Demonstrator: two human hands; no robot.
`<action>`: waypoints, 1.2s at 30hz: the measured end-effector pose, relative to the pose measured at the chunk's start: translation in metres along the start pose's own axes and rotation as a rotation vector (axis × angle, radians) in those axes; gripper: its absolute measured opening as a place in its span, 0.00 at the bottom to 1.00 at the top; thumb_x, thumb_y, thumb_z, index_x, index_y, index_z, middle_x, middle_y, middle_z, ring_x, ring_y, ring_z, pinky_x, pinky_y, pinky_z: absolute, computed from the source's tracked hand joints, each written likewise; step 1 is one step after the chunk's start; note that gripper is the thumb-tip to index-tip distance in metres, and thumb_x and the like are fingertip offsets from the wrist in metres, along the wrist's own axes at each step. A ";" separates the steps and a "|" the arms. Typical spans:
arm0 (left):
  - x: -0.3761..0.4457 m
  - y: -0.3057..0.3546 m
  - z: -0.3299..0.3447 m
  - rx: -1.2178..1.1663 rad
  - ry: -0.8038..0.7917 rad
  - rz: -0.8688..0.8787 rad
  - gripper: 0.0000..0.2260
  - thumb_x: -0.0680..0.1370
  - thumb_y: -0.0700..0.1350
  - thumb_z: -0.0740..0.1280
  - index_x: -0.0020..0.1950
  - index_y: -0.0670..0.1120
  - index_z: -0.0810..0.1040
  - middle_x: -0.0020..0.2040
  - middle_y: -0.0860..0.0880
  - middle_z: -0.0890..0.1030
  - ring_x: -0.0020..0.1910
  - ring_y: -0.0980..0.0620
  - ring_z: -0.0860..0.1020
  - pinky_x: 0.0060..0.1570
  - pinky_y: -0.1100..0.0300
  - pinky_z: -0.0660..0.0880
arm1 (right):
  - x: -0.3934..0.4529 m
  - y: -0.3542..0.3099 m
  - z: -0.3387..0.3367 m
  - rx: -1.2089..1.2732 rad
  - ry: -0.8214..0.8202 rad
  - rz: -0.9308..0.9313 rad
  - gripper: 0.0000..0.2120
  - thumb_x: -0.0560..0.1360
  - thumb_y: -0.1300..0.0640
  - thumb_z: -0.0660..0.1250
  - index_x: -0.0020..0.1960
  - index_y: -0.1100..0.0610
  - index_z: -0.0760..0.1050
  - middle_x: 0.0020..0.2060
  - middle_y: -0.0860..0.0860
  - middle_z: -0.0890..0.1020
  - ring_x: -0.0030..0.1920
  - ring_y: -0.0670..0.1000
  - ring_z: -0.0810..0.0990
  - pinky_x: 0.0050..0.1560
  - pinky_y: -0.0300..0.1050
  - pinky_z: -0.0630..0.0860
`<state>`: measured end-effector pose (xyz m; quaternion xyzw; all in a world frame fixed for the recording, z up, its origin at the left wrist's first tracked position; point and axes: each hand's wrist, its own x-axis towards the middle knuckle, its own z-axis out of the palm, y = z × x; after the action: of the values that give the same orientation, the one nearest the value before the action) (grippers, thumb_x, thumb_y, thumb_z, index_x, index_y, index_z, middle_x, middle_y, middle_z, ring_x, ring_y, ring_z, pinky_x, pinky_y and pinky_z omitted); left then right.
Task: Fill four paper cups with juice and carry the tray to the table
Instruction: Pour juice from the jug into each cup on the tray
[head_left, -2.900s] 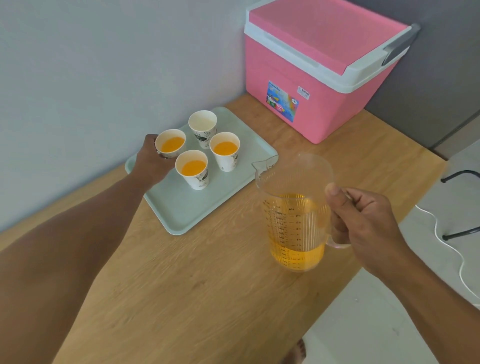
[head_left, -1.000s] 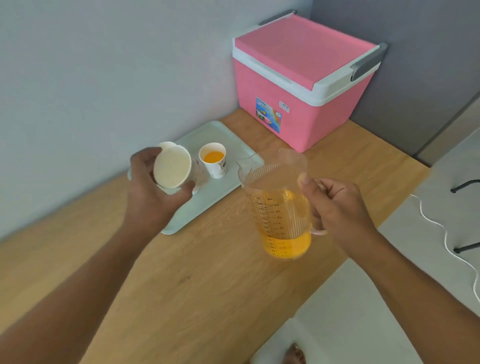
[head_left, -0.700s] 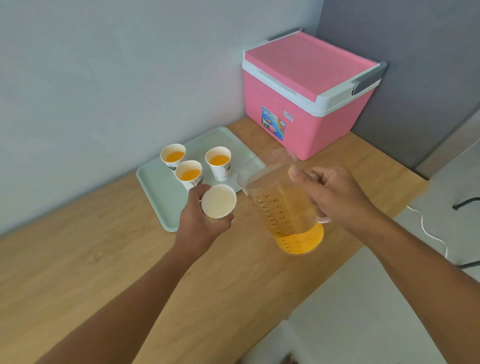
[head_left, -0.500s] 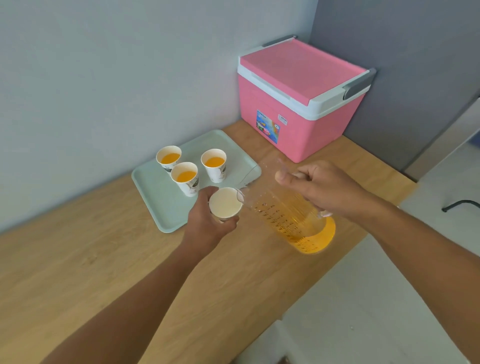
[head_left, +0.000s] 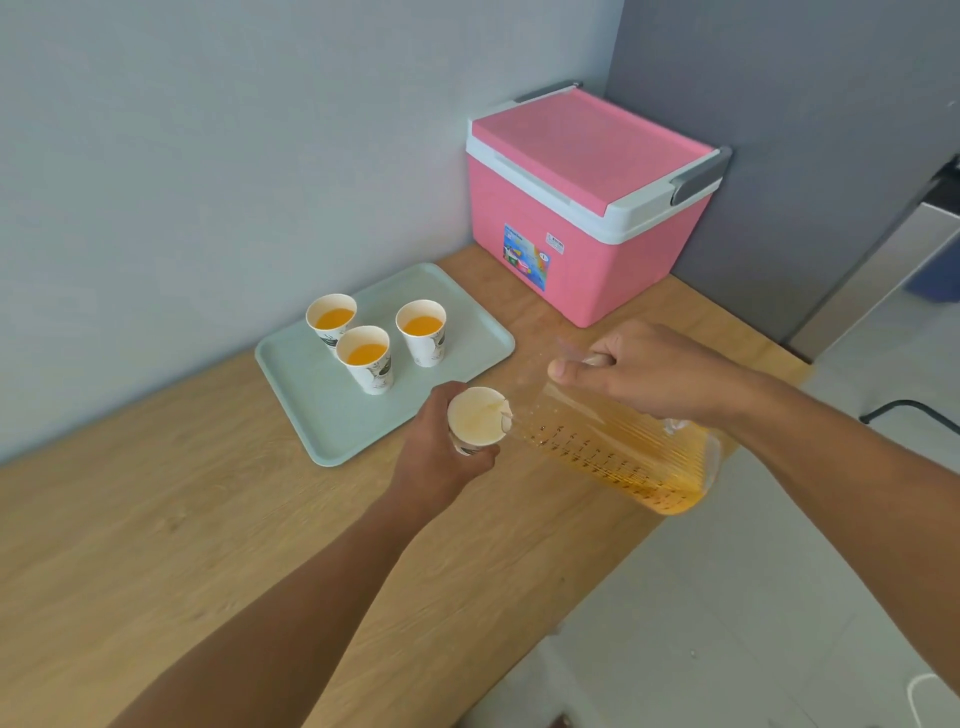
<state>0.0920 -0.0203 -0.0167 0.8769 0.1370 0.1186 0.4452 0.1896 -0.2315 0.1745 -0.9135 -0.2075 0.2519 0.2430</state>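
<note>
- Fourth paper cup (head_left: 477, 417) held just above the tabletop (head_left: 156, 519), near the tray's front corner, left hand (head_left: 441, 457) wrapped around its lower wall; still nearly empty, pale inside.
- Clear measuring pitcher (head_left: 613, 452) tipped steeply over, spout at the cup's rim, right hand (head_left: 649, 369) gripping the handle from above, juice pooled along the lower side.
- Three filled cups (head_left: 363, 358) standing close together on the pale green tray (head_left: 322, 415), left of a pink cooler box (head_left: 587, 208).
- Thin paper wall likely light and easily crushed: best held low and gently, kept upright as weight builds.
- Pitcher probably stiff plastic, heavier with liquid shifting; handle the safe hold, slow tilt advised against a surge.
- Compared with half a second ago: pitcher tilted further, nearly on its side, spout now meeting the cup's lip; cup in much the same spot.
</note>
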 end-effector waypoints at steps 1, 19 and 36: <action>0.000 0.001 0.001 0.002 -0.006 -0.003 0.37 0.67 0.49 0.83 0.69 0.56 0.67 0.63 0.57 0.76 0.59 0.54 0.74 0.51 0.65 0.73 | 0.000 0.000 0.000 -0.001 -0.001 0.001 0.26 0.82 0.39 0.66 0.35 0.55 0.63 0.16 0.29 0.65 0.23 0.28 0.71 0.33 0.37 0.61; 0.002 0.020 0.037 -0.059 -0.105 0.101 0.35 0.65 0.50 0.82 0.68 0.55 0.70 0.60 0.55 0.79 0.57 0.53 0.78 0.53 0.51 0.80 | -0.022 0.041 -0.008 -0.045 0.101 0.047 0.28 0.76 0.29 0.66 0.36 0.51 0.61 0.28 0.43 0.67 0.29 0.46 0.66 0.36 0.47 0.69; 0.003 0.057 0.089 -0.125 -0.245 0.194 0.33 0.67 0.48 0.83 0.65 0.56 0.69 0.56 0.57 0.80 0.53 0.58 0.79 0.46 0.68 0.76 | -0.063 0.093 -0.020 0.016 0.170 0.190 0.29 0.76 0.28 0.66 0.35 0.50 0.63 0.26 0.44 0.67 0.27 0.48 0.65 0.30 0.45 0.63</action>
<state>0.1323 -0.1181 -0.0215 0.8644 -0.0112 0.0614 0.4988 0.1750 -0.3443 0.1612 -0.9452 -0.0966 0.1968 0.2419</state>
